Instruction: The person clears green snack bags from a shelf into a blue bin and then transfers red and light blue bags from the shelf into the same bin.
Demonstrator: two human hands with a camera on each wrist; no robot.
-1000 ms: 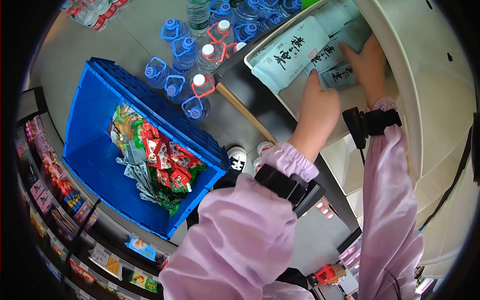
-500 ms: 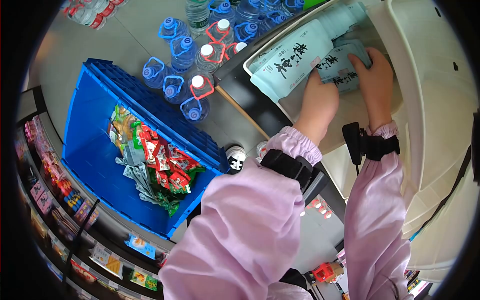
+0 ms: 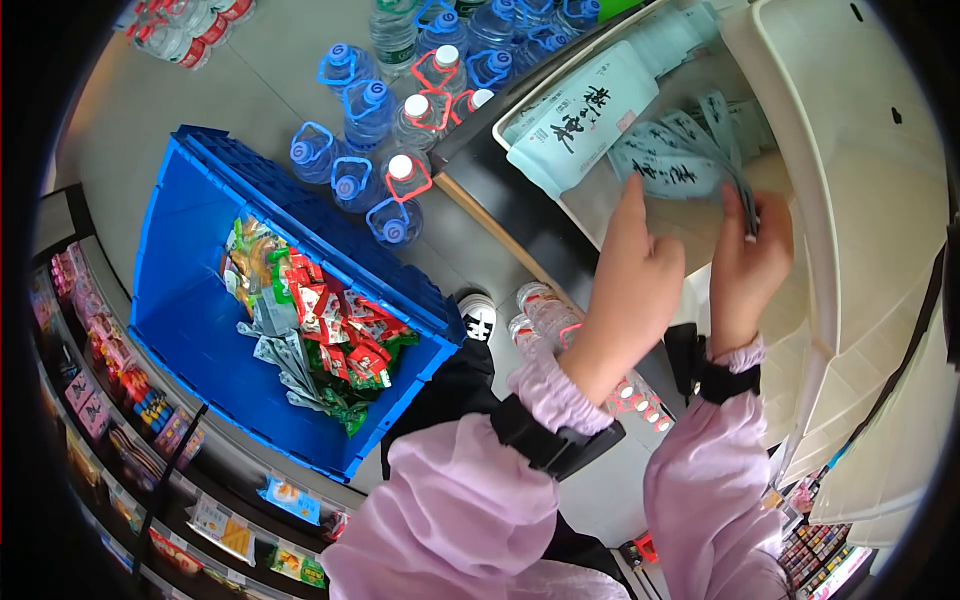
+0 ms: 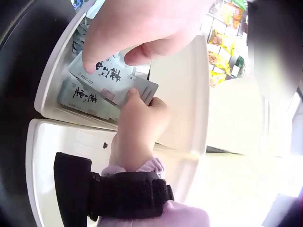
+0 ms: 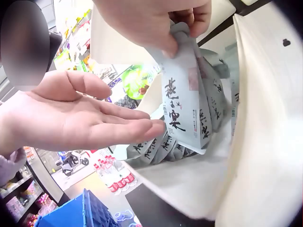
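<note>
1. Pinching a fan of pale packets [image 3: 680, 160], your right hand [image 3: 748, 262] holds them upper right, over the white bin [image 3: 790, 110].
2. Your left hand [image 3: 635, 270]: flat open (holding nothing), fingertips at their edge.

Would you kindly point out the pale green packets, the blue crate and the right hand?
pale green packets [image 5: 182, 113]: right wrist view, front of the nearest packet.
blue crate [image 3: 180, 240]: head view, bare inner wall.
right hand [image 3: 747, 263]: head view, middle of the hand.
</note>
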